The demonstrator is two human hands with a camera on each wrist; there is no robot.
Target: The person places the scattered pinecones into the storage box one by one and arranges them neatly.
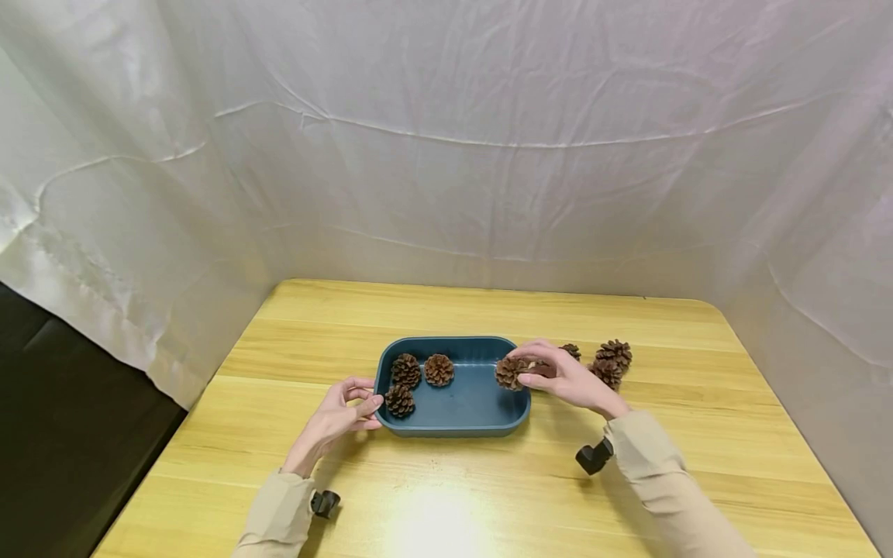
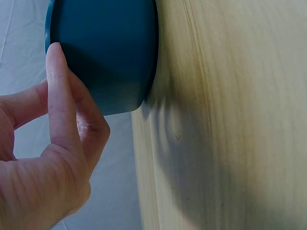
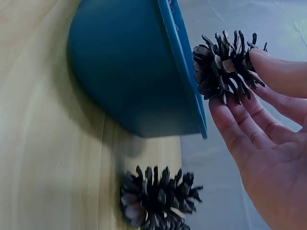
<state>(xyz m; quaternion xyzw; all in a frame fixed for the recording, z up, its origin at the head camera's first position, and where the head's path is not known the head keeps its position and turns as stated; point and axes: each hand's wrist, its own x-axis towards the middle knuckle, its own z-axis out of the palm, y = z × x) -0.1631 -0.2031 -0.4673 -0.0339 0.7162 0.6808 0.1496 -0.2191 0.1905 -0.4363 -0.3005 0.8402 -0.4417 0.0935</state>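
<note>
A dark blue rectangular tray (image 1: 460,403) with rounded corners stands on the wooden table. Three brown pine cones lie at its left end: one at the back (image 1: 405,371), another beside it (image 1: 439,370) and a third in front (image 1: 400,401). My left hand (image 1: 338,415) grips the tray's left end, thumb at the rim, as the left wrist view also shows. Over the tray's right end, my right hand (image 1: 568,380) holds a pine cone (image 3: 223,69) between thumb and fingers. In the right wrist view this cone is beside the rim, above table height.
To the right of the tray, several more pine cones (image 1: 614,354) lie on the table (image 1: 670,434), partly hidden behind the right hand. Pale cloth (image 1: 488,194) hangs behind the table and along its sides. A dark area (image 1: 63,411) borders the left edge.
</note>
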